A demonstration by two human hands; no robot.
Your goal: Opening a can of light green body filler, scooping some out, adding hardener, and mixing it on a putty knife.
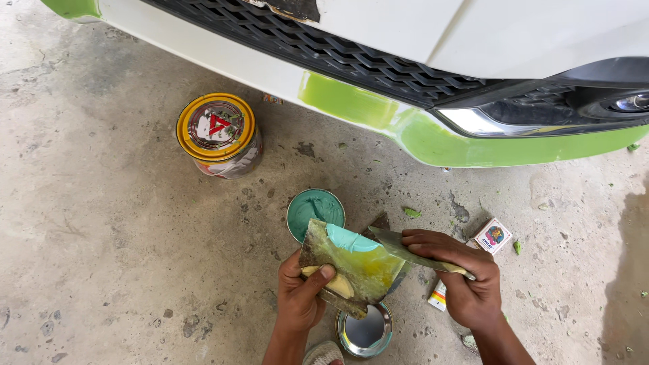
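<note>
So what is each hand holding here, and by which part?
Left hand holds the putty-smeared mixing board by its lower left edge; right hand holds the putty knife near its handle end.

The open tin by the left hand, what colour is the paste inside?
Teal green paste fills the open tin; the head view shows it plainly.

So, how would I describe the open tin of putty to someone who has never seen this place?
Start from the white car bumper with green patches. On the concrete floor below it, just beyond the mixing board in the left hand, stands the small open tin. It alone shows teal paste; the larger can has a yellow lid on.
</note>
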